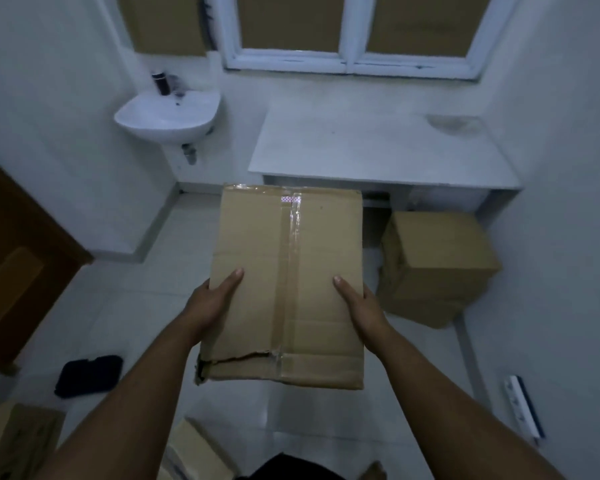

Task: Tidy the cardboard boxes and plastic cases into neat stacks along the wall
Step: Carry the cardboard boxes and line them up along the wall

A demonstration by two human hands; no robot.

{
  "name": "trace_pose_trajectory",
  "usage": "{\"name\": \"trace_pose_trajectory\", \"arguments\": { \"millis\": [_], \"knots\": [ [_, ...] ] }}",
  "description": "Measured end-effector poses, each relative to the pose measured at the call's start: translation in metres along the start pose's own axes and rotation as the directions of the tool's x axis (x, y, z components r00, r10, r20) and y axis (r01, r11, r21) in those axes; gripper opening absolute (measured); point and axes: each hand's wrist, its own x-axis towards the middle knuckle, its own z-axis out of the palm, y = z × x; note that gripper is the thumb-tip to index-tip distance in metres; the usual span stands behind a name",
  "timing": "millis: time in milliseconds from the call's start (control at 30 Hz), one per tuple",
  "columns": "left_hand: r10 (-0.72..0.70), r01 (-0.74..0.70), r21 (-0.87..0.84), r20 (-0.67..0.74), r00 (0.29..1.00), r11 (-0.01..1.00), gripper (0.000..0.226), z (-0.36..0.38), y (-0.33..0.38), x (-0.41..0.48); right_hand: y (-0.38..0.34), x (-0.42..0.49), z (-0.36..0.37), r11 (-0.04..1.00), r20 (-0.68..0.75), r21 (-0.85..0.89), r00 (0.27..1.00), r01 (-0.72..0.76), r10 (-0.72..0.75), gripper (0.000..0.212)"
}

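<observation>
A taped cardboard box (288, 271) is held in the air in front of me, its near left corner torn. My left hand (212, 299) grips its left side and my right hand (357, 303) its right side, thumbs on top. A stack of cardboard boxes (437, 265) stands on the floor at the right, by the wall and under the end of a white counter (378, 150). More cardboard boxes lie at the bottom left (21, 441) and near my feet (194, 448). A black case (89, 375) lies on the floor at the left.
A white sink (168, 116) with a dark bottle (160, 83) hangs on the far left wall. A brown door (18, 258) stands at the left. A window (354, 32) is above the counter. A white and blue strip (525, 407) lies on the floor at the right.
</observation>
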Motion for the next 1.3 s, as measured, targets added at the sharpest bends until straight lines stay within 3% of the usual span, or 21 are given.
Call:
{"name": "trace_pose_trajectory", "arguments": {
  "millis": [100, 267, 400, 533, 700, 900, 1167, 1300],
  "knots": [
    [0.0, -0.004, 0.062, 0.064, 0.998, 0.998, 0.108, 0.074, 0.017, -0.003, 0.007, 0.003, -0.074, 0.999, -0.065, 0.031, 0.997, -0.042, 0.044, 0.066],
    [-0.04, 0.018, 0.119, 0.185, 0.982, 0.993, 0.102, 0.182, 0.04, -0.007, 0.022, 0.005, -0.184, 0.993, -0.181, 0.055, 0.977, -0.109, 0.117, 0.084],
    [-0.039, -0.007, 0.166, 0.27, 0.962, 0.986, 0.099, 0.248, 0.056, -0.011, 0.031, -0.006, -0.249, 0.988, -0.252, 0.121, 0.959, -0.1, 0.128, 0.072],
    [-0.034, -0.055, 0.255, 0.331, 0.943, 0.965, 0.109, 0.3, 0.068, -0.008, 0.047, -0.013, -0.298, 0.976, -0.28, 0.193, 0.947, -0.104, 0.157, 0.083],
    [-0.057, -0.105, 0.342, 0.431, 0.901, 0.934, 0.095, 0.362, 0.085, 0.003, 0.064, -0.024, -0.335, 0.946, -0.347, 0.308, 0.914, -0.1, 0.209, 0.066],
    [-0.091, -0.156, 0.417, 0.515, 0.852, 0.895, 0.094, 0.422, 0.092, 0.036, 0.092, -0.014, -0.364, 0.895, -0.402, 0.419, 0.852, -0.154, 0.334, 0.092],
    [-0.251, -0.123, 0.513, 0.598, 0.762, 0.85, 0.09, 0.511, 0.08, 0.112, 0.108, 0.029, -0.393, 0.861, -0.478, 0.459, 0.756, -0.221, 0.448, 0.074],
    [-0.319, -0.119, 0.563, 0.615, 0.721, 0.818, 0.084, 0.562, 0.057, 0.15, 0.143, 0.064, -0.411, 0.827, -0.491, 0.497, 0.701, -0.261, 0.516, 0.08]
  ]
}}
